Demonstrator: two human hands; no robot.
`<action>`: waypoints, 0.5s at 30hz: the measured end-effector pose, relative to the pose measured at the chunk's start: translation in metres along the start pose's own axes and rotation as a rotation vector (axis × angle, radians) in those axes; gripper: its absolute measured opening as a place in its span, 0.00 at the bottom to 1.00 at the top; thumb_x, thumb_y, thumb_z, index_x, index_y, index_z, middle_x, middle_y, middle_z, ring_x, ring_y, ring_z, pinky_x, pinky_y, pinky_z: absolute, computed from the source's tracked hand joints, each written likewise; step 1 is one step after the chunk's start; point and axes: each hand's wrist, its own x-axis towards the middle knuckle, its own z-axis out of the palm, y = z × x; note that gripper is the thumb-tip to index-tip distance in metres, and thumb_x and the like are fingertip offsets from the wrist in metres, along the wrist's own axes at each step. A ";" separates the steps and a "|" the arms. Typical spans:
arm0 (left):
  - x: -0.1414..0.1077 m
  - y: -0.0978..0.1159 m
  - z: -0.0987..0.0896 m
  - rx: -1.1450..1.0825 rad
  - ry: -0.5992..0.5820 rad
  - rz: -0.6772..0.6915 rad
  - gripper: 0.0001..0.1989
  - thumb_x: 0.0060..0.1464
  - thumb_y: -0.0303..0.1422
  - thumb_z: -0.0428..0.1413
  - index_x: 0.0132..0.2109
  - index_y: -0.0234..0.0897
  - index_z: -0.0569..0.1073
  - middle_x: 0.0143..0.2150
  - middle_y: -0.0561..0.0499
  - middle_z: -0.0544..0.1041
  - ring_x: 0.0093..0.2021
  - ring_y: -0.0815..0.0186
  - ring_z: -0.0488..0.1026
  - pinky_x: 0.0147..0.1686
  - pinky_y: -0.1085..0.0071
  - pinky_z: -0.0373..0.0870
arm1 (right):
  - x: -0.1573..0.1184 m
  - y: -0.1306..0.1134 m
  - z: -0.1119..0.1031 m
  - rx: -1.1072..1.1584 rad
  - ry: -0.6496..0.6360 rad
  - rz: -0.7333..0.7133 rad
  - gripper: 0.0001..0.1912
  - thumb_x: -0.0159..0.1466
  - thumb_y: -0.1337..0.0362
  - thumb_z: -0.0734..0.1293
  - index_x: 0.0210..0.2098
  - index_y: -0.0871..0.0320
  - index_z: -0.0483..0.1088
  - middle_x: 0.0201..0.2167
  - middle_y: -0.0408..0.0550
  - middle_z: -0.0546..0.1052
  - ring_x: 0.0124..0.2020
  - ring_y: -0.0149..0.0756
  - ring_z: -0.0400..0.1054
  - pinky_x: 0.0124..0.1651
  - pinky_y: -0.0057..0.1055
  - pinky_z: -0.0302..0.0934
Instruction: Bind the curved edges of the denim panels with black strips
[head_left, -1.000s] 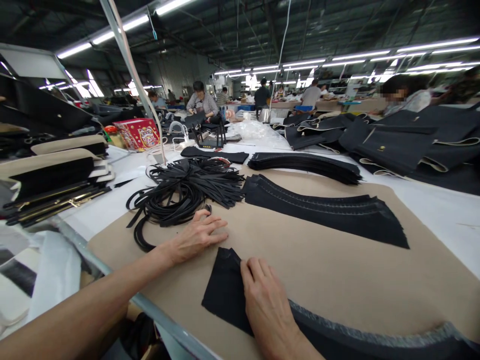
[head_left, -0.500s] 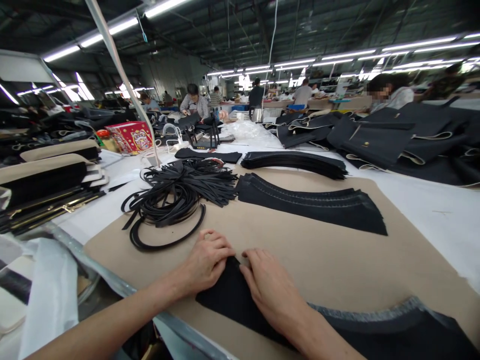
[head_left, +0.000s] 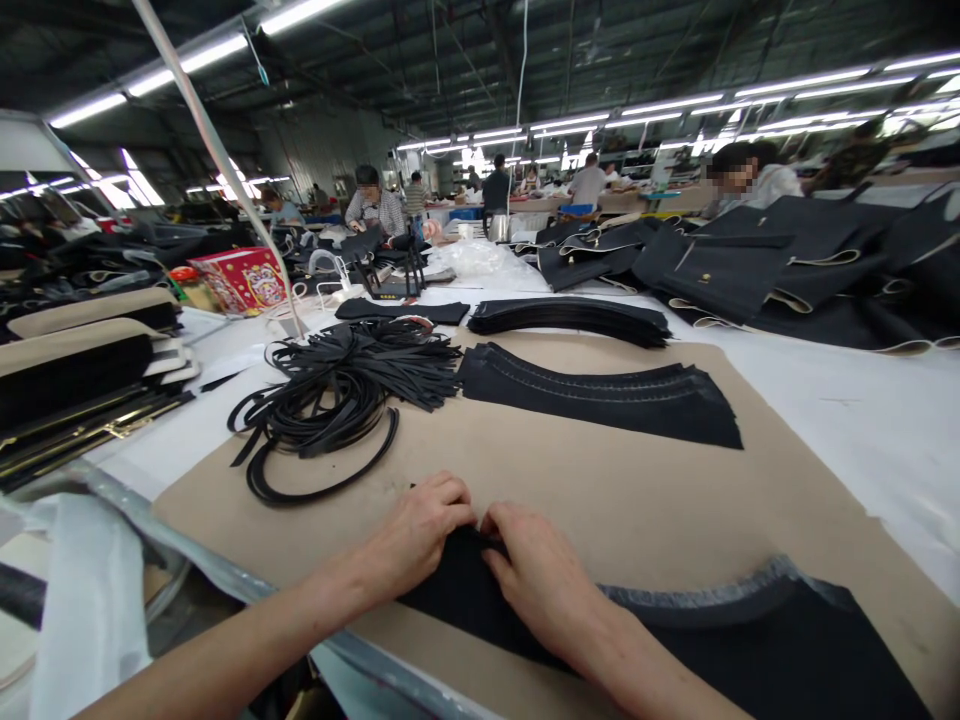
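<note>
A long black fabric panel [head_left: 465,580] with a curved, greyish upper edge lies on the tan sheet [head_left: 600,480] in front of me. My left hand [head_left: 435,520] is closed on the panel's upper edge near its left end. Close beside it, my right hand [head_left: 525,550] pinches the same edge, thumb and fingers bent around it. The two sets of fingertips are a small gap apart. My hands and right forearm hide part of the panel. Beyond them lies a stack of curved black panels [head_left: 600,400] with pale lines along the top.
A heap of thin black strips [head_left: 337,380] lies at the left of the sheet. Another black stack [head_left: 570,320] sits farther back. Black bag pieces [head_left: 750,265] pile up at right, and beige-and-black pieces [head_left: 82,360] at left. A slanted pole [head_left: 225,170] rises behind the strips. People work beyond.
My fingers have closed further on the panel's edge, and my hands are slightly closer together. The whole view has shifted, so the background sits farther left.
</note>
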 end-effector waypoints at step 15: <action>-0.017 0.006 0.007 -0.052 0.016 -0.005 0.21 0.58 0.21 0.42 0.51 0.42 0.73 0.42 0.48 0.73 0.44 0.65 0.69 0.44 0.69 0.69 | -0.011 0.012 -0.003 0.054 -0.020 -0.100 0.09 0.60 0.77 0.62 0.35 0.58 0.69 0.35 0.45 0.71 0.39 0.34 0.65 0.43 0.28 0.58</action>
